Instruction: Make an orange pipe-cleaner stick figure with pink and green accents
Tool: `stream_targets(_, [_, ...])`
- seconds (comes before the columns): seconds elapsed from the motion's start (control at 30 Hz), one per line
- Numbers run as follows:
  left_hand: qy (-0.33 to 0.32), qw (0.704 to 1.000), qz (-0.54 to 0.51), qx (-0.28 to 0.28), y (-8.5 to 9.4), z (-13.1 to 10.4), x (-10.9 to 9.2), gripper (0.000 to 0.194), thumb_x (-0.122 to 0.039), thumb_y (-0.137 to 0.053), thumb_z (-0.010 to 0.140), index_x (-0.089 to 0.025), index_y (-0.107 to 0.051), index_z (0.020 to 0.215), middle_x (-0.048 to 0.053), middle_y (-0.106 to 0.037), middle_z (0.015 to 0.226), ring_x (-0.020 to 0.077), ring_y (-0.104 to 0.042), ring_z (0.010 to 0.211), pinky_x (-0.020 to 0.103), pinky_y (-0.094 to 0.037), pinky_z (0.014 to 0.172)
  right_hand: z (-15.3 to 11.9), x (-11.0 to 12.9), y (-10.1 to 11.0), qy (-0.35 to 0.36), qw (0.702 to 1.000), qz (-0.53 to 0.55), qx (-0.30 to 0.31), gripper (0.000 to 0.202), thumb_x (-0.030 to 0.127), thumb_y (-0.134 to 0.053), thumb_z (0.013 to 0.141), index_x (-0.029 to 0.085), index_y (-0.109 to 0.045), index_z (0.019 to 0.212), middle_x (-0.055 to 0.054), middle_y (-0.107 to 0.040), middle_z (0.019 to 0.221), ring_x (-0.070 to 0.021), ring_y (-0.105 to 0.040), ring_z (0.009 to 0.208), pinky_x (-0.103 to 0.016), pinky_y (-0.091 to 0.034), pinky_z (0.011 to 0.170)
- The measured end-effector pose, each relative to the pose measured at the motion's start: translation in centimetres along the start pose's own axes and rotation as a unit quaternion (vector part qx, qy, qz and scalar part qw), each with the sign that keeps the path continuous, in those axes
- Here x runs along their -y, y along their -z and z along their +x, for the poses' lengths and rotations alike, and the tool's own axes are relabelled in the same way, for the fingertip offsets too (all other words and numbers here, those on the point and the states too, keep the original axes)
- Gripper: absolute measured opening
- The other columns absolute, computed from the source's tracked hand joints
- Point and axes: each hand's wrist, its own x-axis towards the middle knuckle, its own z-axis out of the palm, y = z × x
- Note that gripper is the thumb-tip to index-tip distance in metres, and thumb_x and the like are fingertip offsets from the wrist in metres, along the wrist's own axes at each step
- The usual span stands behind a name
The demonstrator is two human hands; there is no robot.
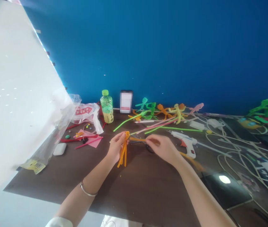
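Observation:
My left hand [117, 145] is closed around a bundle of orange pipe cleaners [122, 155], looped at the top, with several straight ends hanging below the fingers. From that loop an orange pipe cleaner [137, 139] runs sideways to my right hand [161, 146], whose fingers pinch it. Beyond the right wrist a blurred orange length sticks out, probably the same strand's loose end. Just behind the right fingers lie dark scissors [149, 148], partly hidden. A white glue gun [186, 142] with an orange trigger rests to the right of my right hand.
At the back stand a green-capped bottle [107, 108], a phone [126, 102] and several pipe-cleaner figures [177, 113]. Loose green pipe cleaners [129, 120] lie before them. Plastic bags [86, 115] and a white case [60, 149] are left; cables [221, 160] and a dark tablet-like slab [228, 192] right.

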Motion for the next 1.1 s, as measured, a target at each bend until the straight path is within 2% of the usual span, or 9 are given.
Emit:
stream_targets(0.07, [0.001, 1.000, -0.001, 0.001, 0.0, 0.1, 0.1, 0.032, -0.031, -0.074, 0.060, -0.014, -0.066, 0.087, 0.004, -0.065, 0.077, 0.0078, -0.057, 0.055, 0.022, -0.042, 0.058, 0.1, -0.8, -0.2, -0.046, 0.993, 0.027, -0.102, 0.018, 0.025, -0.045, 0.081, 0.020, -0.063, 0.083, -0.003, -0.068, 0.082, -0.0175, -0.063, 0.073, -0.026, -0.046, 0.066])
stream_targets(0.1, [0.003, 1.000, -0.001, 0.000, 0.1, 0.1, 0.1, 0.033, -0.031, -0.074, 0.060, -0.014, -0.066, 0.087, 0.004, -0.066, 0.078, 0.0081, -0.058, 0.055, 0.023, -0.043, 0.058, 0.0, -1.0, -0.5, -0.057, 0.990, 0.013, -0.125, 0.018, 0.025, -0.046, 0.080, 0.021, -0.063, 0.083, -0.004, -0.068, 0.083, -0.0186, -0.063, 0.074, -0.027, -0.045, 0.066])
stream_targets(0.2, [0.008, 1.000, 0.007, -0.004, 0.1, 0.1, 0.2, 0.034, -0.031, -0.074, 0.060, -0.014, -0.066, 0.088, 0.005, -0.066, 0.079, 0.0089, -0.058, 0.056, 0.023, -0.043, 0.058, -0.6, -1.0, -1.6, -0.021, 0.991, -0.017, -0.133, 0.017, 0.027, -0.049, 0.080, 0.023, -0.065, 0.083, -0.003, -0.067, 0.082, -0.0187, -0.062, 0.074, -0.027, -0.044, 0.065])
stream_targets(0.33, [0.011, 1.000, 0.018, 0.001, 0.0, 0.0, 0.2, 0.034, -0.032, -0.074, 0.060, -0.014, -0.065, 0.088, 0.005, -0.067, 0.080, 0.0090, -0.058, 0.055, 0.023, -0.044, 0.058, -1.3, -0.3, -2.6, 0.039, 0.981, 0.048, -0.181, 0.019, 0.030, -0.050, 0.081, 0.022, -0.067, 0.083, -0.003, -0.064, 0.074, -0.0151, -0.059, 0.068, -0.025, -0.044, 0.062])
stream_targets(0.47, [0.013, 1.000, 0.028, 0.005, -0.1, -0.2, 0.1, 0.035, -0.031, -0.074, 0.060, -0.014, -0.065, 0.089, 0.005, -0.067, 0.078, 0.0093, -0.058, 0.055, 0.024, -0.044, 0.058, -1.5, 0.0, -3.2, 0.047, 0.971, 0.088, -0.216, 0.020, 0.031, -0.051, 0.081, 0.020, -0.067, 0.081, -0.002, -0.060, 0.066, -0.0131, -0.055, 0.060, -0.023, -0.043, 0.058])
stream_targets(0.6, [0.008, 0.999, 0.032, 0.014, -0.2, -0.3, 0.1, 0.034, -0.031, -0.073, 0.061, -0.014, -0.065, 0.088, 0.005, -0.066, 0.077, 0.0092, -0.058, 0.056, 0.024, -0.044, 0.058, -1.5, 0.2, -3.4, 0.052, 0.969, 0.088, -0.224, 0.020, 0.030, -0.051, 0.081, 0.020, -0.068, 0.081, -0.001, -0.055, 0.060, -0.0111, -0.049, 0.054, -0.022, -0.040, 0.055])
stream_targets(0.8, [-0.003, 0.999, 0.036, 0.015, -0.4, -0.4, 0.1, 0.033, -0.031, -0.073, 0.060, -0.013, -0.066, 0.087, 0.005, -0.067, 0.076, 0.0087, -0.058, 0.054, 0.023, -0.044, 0.057, -1.6, 0.2, -3.5, 0.043, 0.975, 0.080, -0.201, 0.021, 0.031, -0.050, 0.081, 0.019, -0.067, 0.078, 0.001, -0.048, 0.056, -0.0102, -0.045, 0.053, -0.021, -0.037, 0.054])
stream_targets(1.1, [0.000, 0.998, 0.067, 0.016, -0.5, -0.5, 0.1, 0.034, -0.034, -0.073, 0.060, -0.013, -0.066, 0.087, 0.006, -0.067, 0.077, 0.0089, -0.057, 0.053, 0.023, -0.045, 0.055, -1.5, -0.2, -3.4, 0.026, 0.982, 0.059, -0.175, 0.023, 0.033, -0.049, 0.082, 0.020, -0.067, 0.077, 0.002, -0.048, 0.056, -0.0097, -0.045, 0.051, -0.020, -0.035, 0.052])
